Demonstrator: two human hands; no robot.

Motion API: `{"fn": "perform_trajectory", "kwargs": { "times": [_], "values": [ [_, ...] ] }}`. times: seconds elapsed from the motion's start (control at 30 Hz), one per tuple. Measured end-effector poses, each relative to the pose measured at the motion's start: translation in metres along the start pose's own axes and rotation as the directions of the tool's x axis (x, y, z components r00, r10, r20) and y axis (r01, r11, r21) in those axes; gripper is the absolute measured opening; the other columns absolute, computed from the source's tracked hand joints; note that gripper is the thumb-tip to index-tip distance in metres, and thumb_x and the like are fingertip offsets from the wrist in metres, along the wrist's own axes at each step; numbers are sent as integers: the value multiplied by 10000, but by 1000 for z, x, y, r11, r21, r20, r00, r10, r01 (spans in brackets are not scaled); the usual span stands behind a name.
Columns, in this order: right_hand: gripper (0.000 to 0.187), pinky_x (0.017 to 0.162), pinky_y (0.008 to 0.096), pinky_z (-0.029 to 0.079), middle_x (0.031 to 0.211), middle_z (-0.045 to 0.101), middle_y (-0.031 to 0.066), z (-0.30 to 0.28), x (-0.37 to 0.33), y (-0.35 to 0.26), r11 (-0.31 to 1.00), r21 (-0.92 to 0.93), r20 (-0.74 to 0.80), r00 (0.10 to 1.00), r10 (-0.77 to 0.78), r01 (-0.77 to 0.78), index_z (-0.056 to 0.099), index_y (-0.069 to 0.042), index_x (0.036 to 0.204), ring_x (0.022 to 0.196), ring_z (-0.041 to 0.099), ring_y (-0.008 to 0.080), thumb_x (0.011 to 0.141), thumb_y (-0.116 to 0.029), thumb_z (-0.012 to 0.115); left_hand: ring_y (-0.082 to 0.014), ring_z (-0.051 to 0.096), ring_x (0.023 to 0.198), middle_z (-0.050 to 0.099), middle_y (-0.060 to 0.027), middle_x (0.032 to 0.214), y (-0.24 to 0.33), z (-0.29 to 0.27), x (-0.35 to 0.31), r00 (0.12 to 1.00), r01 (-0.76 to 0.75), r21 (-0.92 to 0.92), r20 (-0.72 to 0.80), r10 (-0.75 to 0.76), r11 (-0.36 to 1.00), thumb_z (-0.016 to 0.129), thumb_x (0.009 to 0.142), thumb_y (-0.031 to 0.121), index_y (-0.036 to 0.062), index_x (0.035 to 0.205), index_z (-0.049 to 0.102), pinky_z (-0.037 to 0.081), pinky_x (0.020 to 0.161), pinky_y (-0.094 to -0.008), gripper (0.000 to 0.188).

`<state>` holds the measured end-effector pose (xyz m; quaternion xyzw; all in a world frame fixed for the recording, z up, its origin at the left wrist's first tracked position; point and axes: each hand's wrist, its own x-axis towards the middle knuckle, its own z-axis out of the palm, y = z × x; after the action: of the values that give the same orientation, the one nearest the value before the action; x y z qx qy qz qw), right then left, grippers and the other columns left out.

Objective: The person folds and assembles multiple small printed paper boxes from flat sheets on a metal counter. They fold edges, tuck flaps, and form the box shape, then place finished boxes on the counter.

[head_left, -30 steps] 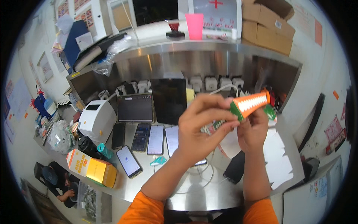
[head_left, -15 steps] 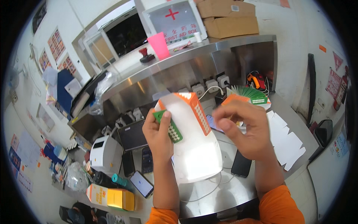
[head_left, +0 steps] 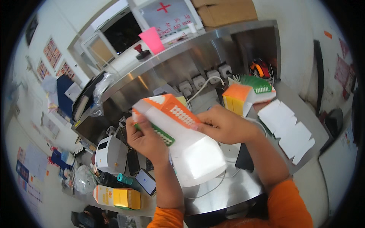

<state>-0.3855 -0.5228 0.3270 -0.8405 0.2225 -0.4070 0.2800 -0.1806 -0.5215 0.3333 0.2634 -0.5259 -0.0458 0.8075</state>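
A half-folded paper carton, white inside with orange and green side panels, is held tilted over the metal desk. My left hand is closed on its left side, the thumb pressing near the green panel. At the orange panel's lower end, my right hand pinches the edge between thumb and fingers. The carton's wide white end hangs toward me. Its underside is hidden.
Flat white cardboard blanks lie at the right, near an orange-yellow carton and fanned green sheets. A dark phone and a cable are beneath my right arm. Leftward stand a white printer, a lit phone and a yellow carton.
My right hand has come in from the right and taken hold of the orange panel's edge. My left hand and the carton's upper end have shifted left and tilted.
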Motion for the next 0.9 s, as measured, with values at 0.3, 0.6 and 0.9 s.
{"fn": "perform_trajectory", "kwargs": {
  "times": [0.3,0.6,0.9],
  "values": [
    [543,892,300,501,1090,731,71,-3,-12,5,907,410,-301,924,237,-99,682,41,1283,984,655,151,1041,-441,622,-519,69,1590,281,-154,1703,32,-18,-4,769,-458,556,639,-5,694,868,784,453,126,1613,349,177,1238,-698,1031],
    [667,1153,412,438,1495,552,129,23,-57,16,884,464,-476,829,294,-47,386,-32,1580,1371,561,262,1069,-393,615,-466,356,1502,367,-217,1636,8,-9,-21,724,-564,454,674,148,690,641,930,424,57,1565,414,364,1145,-663,768],
    [635,1197,469,420,1602,436,142,31,-35,-27,690,720,-507,737,447,77,343,-69,1610,1419,518,282,1112,-436,485,-466,188,1578,130,-289,1720,0,-5,-18,794,-601,635,542,275,485,765,798,520,-21,1647,203,113,1212,-753,1153]
  ]
}}
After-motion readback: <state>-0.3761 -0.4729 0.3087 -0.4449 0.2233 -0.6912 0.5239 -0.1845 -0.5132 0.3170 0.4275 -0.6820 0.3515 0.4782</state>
